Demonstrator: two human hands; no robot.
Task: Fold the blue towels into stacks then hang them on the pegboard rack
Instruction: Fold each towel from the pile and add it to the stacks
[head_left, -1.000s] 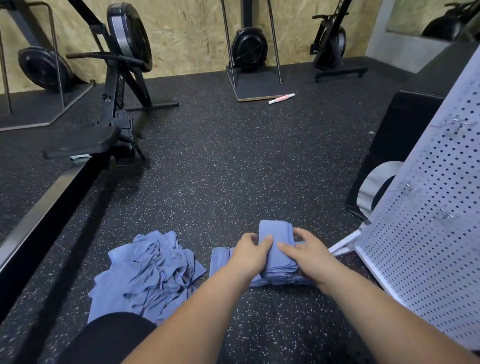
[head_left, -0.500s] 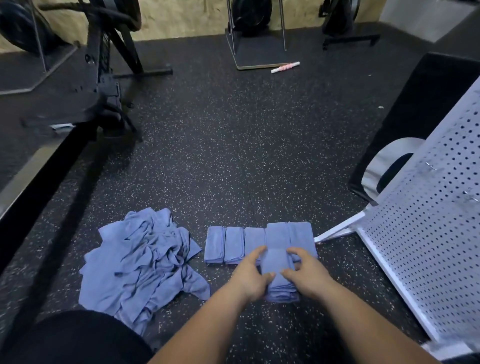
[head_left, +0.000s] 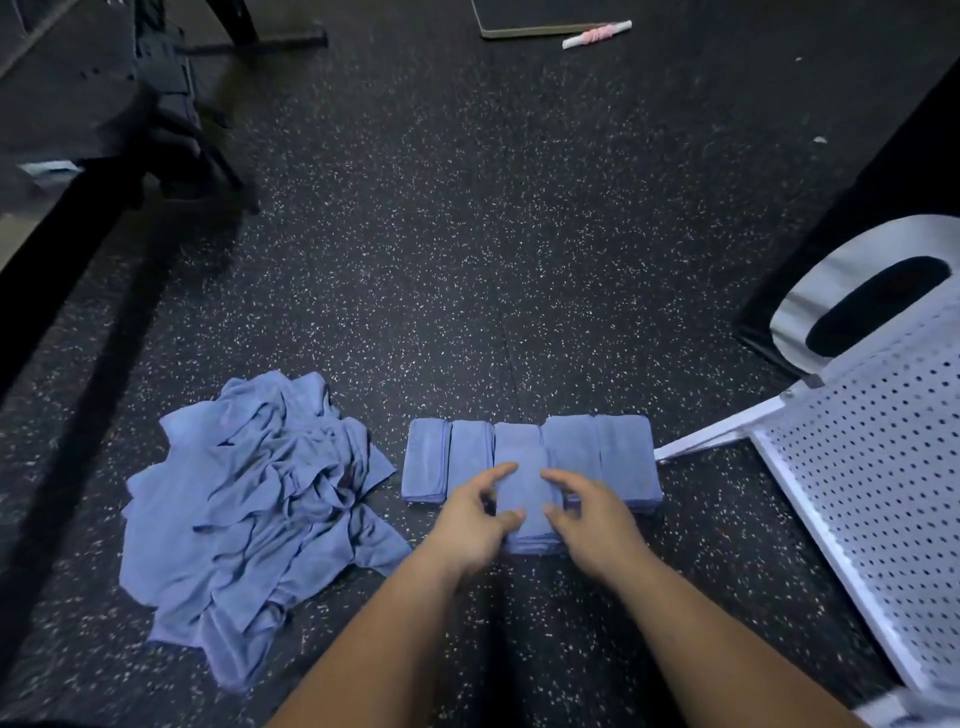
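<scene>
A row of folded blue towel stacks (head_left: 597, 457) lies on the floor in front of me. The middle stack (head_left: 524, 467) juts out toward me. My left hand (head_left: 475, 519) holds its left side and my right hand (head_left: 592, 519) its right side, fingers curled with the tips on top of the cloth. A heap of unfolded blue towels (head_left: 254, 519) lies to the left of the row. The white pegboard rack (head_left: 883, 493) leans at the right, its foot (head_left: 711, 441) almost touching the row.
The floor is black speckled rubber. A white plastic chair (head_left: 852, 270) and a black box (head_left: 893, 171) stand behind the pegboard. Dark gym machine frames (head_left: 156, 119) fill the far left. A pink and white roller (head_left: 597, 35) lies at the far top.
My hands pulled the stack that lay across the row toward me and set it down into the row. The camera tilted down and moved closer.
</scene>
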